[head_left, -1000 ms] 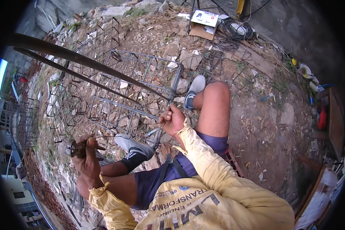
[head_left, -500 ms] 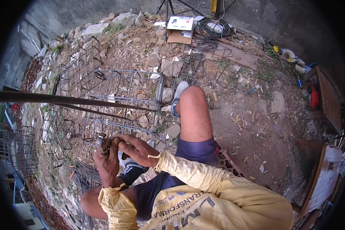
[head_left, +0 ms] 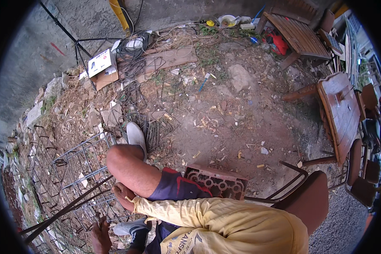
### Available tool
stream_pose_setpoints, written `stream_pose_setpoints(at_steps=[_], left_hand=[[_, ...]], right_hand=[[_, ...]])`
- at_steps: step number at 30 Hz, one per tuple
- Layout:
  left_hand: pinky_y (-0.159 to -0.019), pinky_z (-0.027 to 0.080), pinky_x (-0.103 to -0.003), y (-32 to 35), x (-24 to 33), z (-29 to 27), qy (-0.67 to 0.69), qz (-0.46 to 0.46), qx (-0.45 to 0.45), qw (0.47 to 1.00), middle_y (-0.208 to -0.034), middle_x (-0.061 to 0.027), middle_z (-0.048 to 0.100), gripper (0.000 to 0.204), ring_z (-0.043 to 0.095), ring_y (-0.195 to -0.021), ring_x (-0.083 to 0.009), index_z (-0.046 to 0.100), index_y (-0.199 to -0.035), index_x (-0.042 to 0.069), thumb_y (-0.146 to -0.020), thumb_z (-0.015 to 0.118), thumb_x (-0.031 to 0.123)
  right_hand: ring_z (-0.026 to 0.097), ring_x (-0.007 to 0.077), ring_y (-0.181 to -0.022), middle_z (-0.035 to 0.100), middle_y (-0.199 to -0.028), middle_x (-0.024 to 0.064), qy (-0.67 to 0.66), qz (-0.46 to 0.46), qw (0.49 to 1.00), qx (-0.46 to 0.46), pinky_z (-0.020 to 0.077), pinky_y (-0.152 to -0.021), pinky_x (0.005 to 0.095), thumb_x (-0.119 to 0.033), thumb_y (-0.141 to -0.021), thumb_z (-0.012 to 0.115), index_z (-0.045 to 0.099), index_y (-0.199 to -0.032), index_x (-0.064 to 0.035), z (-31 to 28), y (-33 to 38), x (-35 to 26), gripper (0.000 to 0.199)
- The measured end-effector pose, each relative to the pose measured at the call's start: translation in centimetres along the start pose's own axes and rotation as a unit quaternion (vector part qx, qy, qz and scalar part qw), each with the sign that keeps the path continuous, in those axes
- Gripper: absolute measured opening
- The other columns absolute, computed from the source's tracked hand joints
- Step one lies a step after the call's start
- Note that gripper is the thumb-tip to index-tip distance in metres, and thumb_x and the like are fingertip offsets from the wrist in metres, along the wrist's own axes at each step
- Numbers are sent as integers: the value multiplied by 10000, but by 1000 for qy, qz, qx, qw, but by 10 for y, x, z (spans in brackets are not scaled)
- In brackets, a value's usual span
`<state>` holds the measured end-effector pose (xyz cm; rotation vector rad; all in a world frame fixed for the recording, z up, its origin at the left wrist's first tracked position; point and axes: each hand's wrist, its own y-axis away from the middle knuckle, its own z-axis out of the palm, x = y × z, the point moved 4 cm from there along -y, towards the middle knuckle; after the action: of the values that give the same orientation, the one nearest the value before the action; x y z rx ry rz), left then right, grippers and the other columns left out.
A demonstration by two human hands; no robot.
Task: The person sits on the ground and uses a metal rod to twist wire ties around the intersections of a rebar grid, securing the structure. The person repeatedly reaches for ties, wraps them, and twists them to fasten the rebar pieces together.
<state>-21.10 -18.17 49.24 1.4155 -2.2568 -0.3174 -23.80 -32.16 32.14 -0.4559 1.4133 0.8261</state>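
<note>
My left hand (head_left: 100, 238) is low at the left, its fingers closed round a small dark metal tool (head_left: 98, 217) of which only the end shows. Just below my raised knee, my right hand (head_left: 123, 196) is curled, and whatever it may hold is hidden. Between and ahead of the hands lies a rebar cage (head_left: 81, 149) of long bars tied with square stirrups. Two dark long bars (head_left: 74, 203) slant across it toward my knee.
I sit on a reddish plastic crate (head_left: 218, 180). A brown chair (head_left: 305, 203) stands close at my right, a wooden table (head_left: 340, 112) and a slatted bench (head_left: 298, 31) beyond. Tripod legs (head_left: 77, 46), an open carton (head_left: 101, 70) and coiled cable (head_left: 133, 44) lie far left. Rubble covers the ground.
My view has swung to the right, so the cage and hands sit farther left. My hands, together at the tool before, are now apart; the right one is nearer my knee.
</note>
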Motion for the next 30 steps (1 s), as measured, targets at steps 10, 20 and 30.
stream_pose_setpoints(at_steps=[10,20,30], left_hand=[[-872,482,-386,13,-41,-8,315,6,107,943,-1217,-165,578,528,561,-1117,-257,495,-1259,-13,-1014,374,439],[-985,450,-421,22,-27,19,624,-65,277,728,-1372,-222,464,659,468,-1262,-327,411,-1314,-65,-1003,331,510],[-822,467,-339,0,-41,41,571,-131,176,791,-1160,-176,599,626,575,-1002,-213,522,-1256,-16,-966,440,533]], right_hand=[[549,165,-675,567,-756,78,-54,-17,967,-249,449,-626,324,-344,-855,658,539,-934,-38,15,26,-40,338],[591,303,-847,568,-935,144,-65,-157,908,-383,467,-735,397,-463,-823,665,485,-1082,-47,33,76,-70,523],[635,358,-949,638,-1015,188,37,-146,886,-439,509,-821,420,-210,-754,684,439,-1291,-65,39,68,-50,608]])
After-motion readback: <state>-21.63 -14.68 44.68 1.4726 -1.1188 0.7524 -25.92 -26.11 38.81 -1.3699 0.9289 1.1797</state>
